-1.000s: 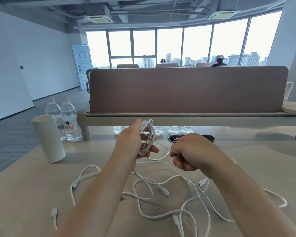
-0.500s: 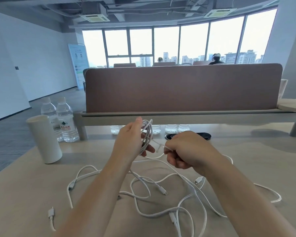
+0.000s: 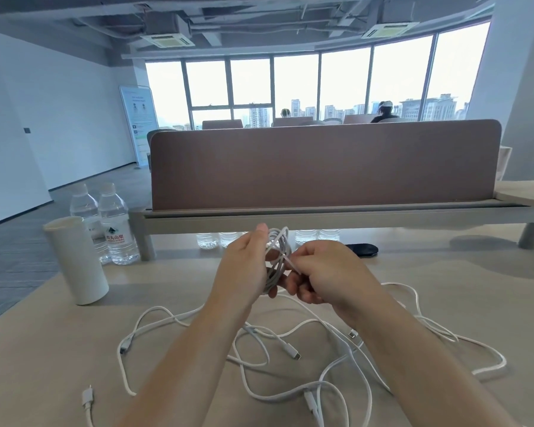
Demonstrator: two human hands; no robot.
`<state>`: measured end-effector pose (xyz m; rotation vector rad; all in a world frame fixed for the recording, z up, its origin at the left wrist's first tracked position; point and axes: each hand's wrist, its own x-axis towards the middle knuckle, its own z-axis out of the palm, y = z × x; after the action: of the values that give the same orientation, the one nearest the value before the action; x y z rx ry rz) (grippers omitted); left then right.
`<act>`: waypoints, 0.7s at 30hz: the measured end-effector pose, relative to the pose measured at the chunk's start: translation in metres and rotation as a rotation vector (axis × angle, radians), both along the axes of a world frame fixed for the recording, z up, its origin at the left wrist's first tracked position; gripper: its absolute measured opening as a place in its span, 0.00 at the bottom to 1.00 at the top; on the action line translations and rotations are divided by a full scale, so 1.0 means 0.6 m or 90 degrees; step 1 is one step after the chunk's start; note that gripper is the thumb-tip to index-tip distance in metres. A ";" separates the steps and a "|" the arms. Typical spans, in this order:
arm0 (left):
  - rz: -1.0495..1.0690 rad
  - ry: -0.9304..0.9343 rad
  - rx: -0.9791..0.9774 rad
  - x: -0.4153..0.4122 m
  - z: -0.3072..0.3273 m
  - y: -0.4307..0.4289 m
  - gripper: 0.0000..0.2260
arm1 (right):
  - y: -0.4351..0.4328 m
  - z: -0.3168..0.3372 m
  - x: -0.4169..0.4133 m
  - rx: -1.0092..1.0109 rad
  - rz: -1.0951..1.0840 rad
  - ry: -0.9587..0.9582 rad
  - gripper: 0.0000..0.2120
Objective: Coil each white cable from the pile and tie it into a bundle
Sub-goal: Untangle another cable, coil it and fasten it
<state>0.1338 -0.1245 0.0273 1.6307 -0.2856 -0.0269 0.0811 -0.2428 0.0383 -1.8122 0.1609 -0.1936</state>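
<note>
1. The coil (image 3: 276, 257) is up off the table (image 3: 74, 349), held in the air in front of the desk divider (image 3: 321, 167), several white loops stacked together and standing roughly upright.
2. The left hand (image 3: 247, 266) grips it, thumb over the top and fingers curled round the strands. That looks like the anchor, clamping the loops so they cannot spring apart.
3. The right hand (image 3: 324, 272) is tight against the coil, fingers clenched and pinching the free end (image 3: 290, 264), which crosses the middle of the loops. I read this as the tying wrap: the end goes round the waist of the bundle.
4. The next move calls for tension. If the pinch slackens, the wrap should loosen and the loops sag.
5. Directly below, the pile (image 3: 341, 342) sprawls across the table in tangled white loops, one plug (image 3: 294, 355) lying bare between the forearms. Plenty is left to coil, so the task looks early.
6. One strand seems to rise from the pile towards the hands, though I cannot tell whether it belongs to this cable. A snag there could drag the heap.
7. Further out: a stray cable (image 3: 87, 399) at the near left, a white cup (image 3: 77, 260), and two water bottles (image 3: 114, 226) just behind it.
8. A dark flat object (image 3: 363, 250) lies behind the right hand. Nothing crowds the hands.
</note>
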 end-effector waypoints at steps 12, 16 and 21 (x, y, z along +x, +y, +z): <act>0.010 -0.063 0.067 0.000 -0.005 -0.004 0.15 | -0.004 -0.012 0.011 0.042 -0.020 -0.033 0.06; -0.038 -0.042 0.064 -0.003 0.001 -0.002 0.17 | -0.010 -0.013 0.015 -0.004 -0.033 -0.081 0.09; -0.093 -0.007 0.044 -0.009 0.002 -0.001 0.19 | -0.016 -0.008 0.020 -0.086 -0.046 -0.087 0.08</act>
<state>0.1283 -0.1252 0.0284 1.6769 -0.4158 -0.1393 0.0929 -0.2524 0.0334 -1.9207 0.1182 -0.3867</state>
